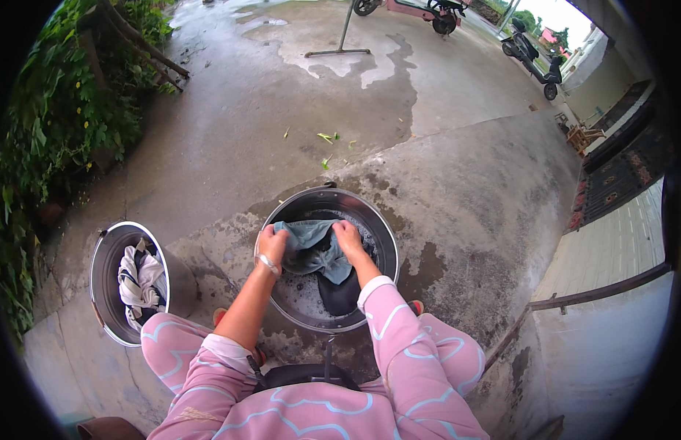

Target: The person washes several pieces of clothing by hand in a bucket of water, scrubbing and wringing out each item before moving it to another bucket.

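Note:
Between my knees stands a round metal basin [390,242] with sudsy water in it. Over the water I hold a wet grey-blue cloth [308,236], stretched between both hands. My left hand [271,248] grips its left end, fingers closed, a silvery bracelet at the wrist. Closed on the right end is my right hand [348,238]. The lower part of the cloth hangs down into the basin. A dark piece of fabric [339,295] lies in the suds beneath, partly covered by the cloth.
Left of the basin, a metal bucket [180,282] holds bunched white and dark laundry [141,279]. Leafy plants [69,110] line the left side. Scraps of green leaf [327,138] lie on wet concrete. Farther off are a metal stand [338,51] and parked scooters [532,57]. A wall runs along the right.

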Available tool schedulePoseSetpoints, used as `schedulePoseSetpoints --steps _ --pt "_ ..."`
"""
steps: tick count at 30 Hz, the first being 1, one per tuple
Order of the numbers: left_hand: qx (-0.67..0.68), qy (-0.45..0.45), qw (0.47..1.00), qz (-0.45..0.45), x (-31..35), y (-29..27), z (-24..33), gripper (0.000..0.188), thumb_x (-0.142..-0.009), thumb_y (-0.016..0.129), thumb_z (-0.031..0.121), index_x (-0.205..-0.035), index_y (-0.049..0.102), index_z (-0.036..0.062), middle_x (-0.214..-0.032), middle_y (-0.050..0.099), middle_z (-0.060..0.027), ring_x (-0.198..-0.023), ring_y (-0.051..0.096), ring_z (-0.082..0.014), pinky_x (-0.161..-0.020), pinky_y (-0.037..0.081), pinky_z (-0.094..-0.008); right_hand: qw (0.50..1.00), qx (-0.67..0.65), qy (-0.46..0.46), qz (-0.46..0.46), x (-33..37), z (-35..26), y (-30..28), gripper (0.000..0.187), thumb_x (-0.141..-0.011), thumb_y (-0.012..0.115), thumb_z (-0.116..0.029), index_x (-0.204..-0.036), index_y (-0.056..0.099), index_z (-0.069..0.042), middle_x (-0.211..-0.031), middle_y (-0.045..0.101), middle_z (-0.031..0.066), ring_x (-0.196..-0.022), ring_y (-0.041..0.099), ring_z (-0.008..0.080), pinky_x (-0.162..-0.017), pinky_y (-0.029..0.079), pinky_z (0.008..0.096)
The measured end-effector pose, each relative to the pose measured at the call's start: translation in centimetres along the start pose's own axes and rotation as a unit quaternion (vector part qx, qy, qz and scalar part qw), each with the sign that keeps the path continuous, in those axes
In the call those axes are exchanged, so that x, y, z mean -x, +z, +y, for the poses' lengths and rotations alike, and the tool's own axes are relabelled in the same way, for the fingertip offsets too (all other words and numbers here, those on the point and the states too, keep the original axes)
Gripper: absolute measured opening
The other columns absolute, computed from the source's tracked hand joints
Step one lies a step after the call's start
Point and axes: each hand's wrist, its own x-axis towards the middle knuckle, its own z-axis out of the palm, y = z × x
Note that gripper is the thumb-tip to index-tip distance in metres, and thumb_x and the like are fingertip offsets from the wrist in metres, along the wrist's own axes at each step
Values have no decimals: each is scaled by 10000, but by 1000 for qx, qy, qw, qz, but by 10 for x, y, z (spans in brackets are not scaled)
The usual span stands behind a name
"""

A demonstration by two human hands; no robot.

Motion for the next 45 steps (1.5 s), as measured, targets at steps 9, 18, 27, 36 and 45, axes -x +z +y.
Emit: schedulePoseSetpoints --steps 9,18,27,36,45 --pt "-7 -99 995 -12 4 20 -43 723 -790 543 414 -1368 273 72 -1332 398 -164 -1235 364 -253 -1003 286 -376 989 117 -89 -28 45 -14 32 267 -812 563 -261 -909 586 -13 -850 598 241 -843 560 423 -717 442 465" --pt "302 -288 903 -99 -6 17 -34 501 -863 420 532 -991 596 80 -909 648 -101 -843 622 -261 -813 474 -442 895 -341 81 -276 70 -98 -5 331 -920 468 -311 -986 613 -20 -916 635 50 -814 599 123 -754 469 265" --pt "283 -345 855 -265 23 18 21 553 -855 440 548 -1048 598 54 -1023 636 -98 -940 596 -237 -885 436 -416 944 -262 -13 -202 49 -81 -44 124 -888 535 -178 -863 589 -69 -796 603 -5 -732 568 79 -701 452 227" --pt "240 -136 908 -316 25 11 27 296 -853 576 299 -1004 613 47 -968 638 -60 -889 592 -154 -828 452 -311 868 -462 74 -167 63 -97 -51 145 -878 556 -244 -858 585 -104 -803 600 -14 -709 562 76 -645 462 235" --pt "282 -91 925 -238 33 20 43 230 -886 534 317 -840 574 95 -796 595 -8 -763 556 -120 -720 449 -290 846 -467 52 -252 63 -87 -65 111 -812 647 -137 -896 592 -90 -836 632 6 -719 582 77 -647 473 225"
